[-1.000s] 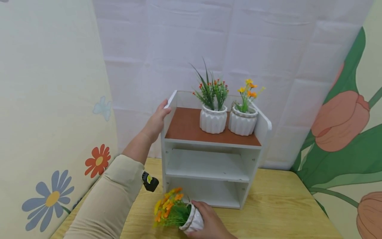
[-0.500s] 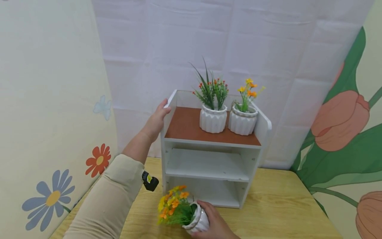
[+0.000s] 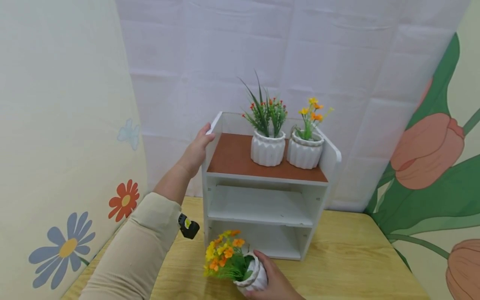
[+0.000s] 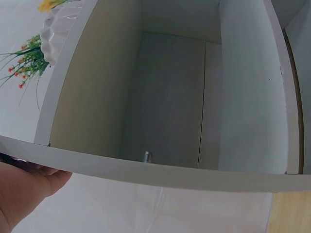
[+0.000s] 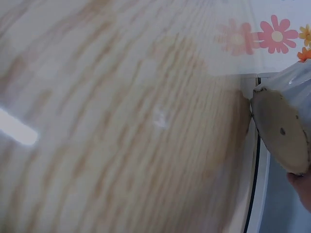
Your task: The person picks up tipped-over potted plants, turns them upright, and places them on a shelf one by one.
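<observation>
In the head view my left hand grips the upper left side panel of a small white shelf unit, thumb and fingers on either side of its edge. The left wrist view shows the same hand at the panel. Low in front of the shelf, my right hand holds a white ribbed flowerpot with yellow and orange artificial flowers. This pot is tilted to the left; its round underside faces the right wrist camera. Some right fingers are hidden behind it.
Two white potted plants stand on the shelf's brown top: one with red blooms and long leaves, one with orange-yellow flowers by the right panel. The unit stands on a wood-grain table between flower-printed walls and a white cloth backdrop.
My right hand has moved slightly right with the flowerpot, and the pot has turned a little more upright, its flowers higher. My left hand stays on the panel.
</observation>
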`<state>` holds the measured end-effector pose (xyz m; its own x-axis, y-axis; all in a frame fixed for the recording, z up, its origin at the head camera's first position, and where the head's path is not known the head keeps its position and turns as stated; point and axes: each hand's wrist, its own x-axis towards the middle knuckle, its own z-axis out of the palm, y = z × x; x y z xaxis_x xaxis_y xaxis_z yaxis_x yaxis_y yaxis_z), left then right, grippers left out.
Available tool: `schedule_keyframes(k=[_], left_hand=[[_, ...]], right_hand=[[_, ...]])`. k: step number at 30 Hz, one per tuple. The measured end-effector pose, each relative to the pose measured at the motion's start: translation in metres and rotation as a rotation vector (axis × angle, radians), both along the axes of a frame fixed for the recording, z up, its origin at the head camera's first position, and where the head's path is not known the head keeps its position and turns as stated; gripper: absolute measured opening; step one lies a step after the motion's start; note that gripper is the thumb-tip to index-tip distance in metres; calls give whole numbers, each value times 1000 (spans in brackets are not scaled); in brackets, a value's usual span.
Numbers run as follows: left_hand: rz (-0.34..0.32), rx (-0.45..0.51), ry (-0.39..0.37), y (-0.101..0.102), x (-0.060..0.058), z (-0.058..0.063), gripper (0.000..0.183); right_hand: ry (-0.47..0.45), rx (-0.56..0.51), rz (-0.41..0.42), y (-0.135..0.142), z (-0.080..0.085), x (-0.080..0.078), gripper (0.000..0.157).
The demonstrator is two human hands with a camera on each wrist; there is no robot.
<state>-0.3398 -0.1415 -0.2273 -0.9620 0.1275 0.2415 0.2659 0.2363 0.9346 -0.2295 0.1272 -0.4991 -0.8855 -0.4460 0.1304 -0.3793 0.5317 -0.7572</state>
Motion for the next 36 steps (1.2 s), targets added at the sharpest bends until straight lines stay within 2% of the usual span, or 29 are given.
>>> schedule_keyframes(k=[6,8,19,31,36], left_hand=[[2,-9,-4,0,1,0,60],[1,-10,-1,0,1,0,60],[2,-17,-3,0,3,-1,60],[-3,-5,9,0,2,-2,61],[-1,-3,0,0,2,-2,61]], right_hand=[[-174,-105,9,6,-1,-1,105],[-207,-117,1,8,-1,-2,106],[-237,-180,25,19,-12,-2,105],[-274,-225,-10,23,-18,2,105],[-320,-240,-22,25,-22,2,105]])
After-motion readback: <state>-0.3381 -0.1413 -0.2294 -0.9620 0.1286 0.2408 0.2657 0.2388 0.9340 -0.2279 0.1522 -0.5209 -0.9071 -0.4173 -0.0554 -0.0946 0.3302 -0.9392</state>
